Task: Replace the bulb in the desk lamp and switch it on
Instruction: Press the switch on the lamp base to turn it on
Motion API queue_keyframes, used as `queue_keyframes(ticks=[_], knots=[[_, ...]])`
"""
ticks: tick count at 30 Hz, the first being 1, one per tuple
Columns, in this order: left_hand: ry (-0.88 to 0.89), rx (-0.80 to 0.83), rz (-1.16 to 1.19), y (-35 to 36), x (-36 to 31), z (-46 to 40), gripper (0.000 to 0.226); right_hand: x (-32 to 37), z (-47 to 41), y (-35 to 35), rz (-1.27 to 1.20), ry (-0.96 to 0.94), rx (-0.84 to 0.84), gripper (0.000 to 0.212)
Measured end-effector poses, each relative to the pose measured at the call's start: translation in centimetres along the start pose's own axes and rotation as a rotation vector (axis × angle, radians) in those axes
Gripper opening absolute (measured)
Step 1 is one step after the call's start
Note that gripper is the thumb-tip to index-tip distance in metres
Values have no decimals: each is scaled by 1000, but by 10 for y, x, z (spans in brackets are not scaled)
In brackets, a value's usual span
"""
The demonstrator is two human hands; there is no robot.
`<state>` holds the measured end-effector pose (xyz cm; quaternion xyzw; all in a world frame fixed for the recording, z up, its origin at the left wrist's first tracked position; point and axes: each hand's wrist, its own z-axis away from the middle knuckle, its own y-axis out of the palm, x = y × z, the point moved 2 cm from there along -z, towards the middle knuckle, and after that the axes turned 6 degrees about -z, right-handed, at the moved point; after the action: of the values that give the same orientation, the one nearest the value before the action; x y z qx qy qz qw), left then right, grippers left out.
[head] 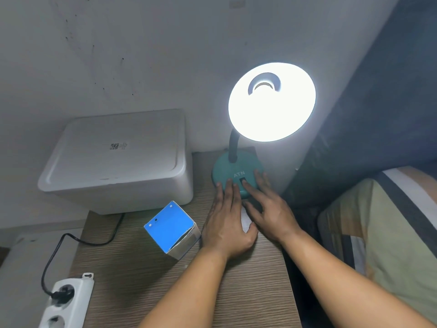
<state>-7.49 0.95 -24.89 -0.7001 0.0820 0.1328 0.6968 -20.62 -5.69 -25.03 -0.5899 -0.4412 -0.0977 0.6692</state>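
I judge the task nearly finished: the lamp (272, 102) glows at the desk's (165, 280) back, my left hand (228, 223) open steadying its base (227, 171), right hand (267, 209) open, finger on the switch (243, 181).

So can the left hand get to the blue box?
Probably yes. The left hand rests flat on the wooden table, and the blue box stands just beside it with nothing between them.

lamp base (233, 172) teal | carton (170, 225) blue | storage box (118, 159) white
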Motion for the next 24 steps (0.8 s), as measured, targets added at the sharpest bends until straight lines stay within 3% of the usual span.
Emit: queue_keyframes(ticks=[24], knots=[[4, -6, -9, 4, 1, -3, 92, 5, 0, -4, 16, 3, 7, 45]])
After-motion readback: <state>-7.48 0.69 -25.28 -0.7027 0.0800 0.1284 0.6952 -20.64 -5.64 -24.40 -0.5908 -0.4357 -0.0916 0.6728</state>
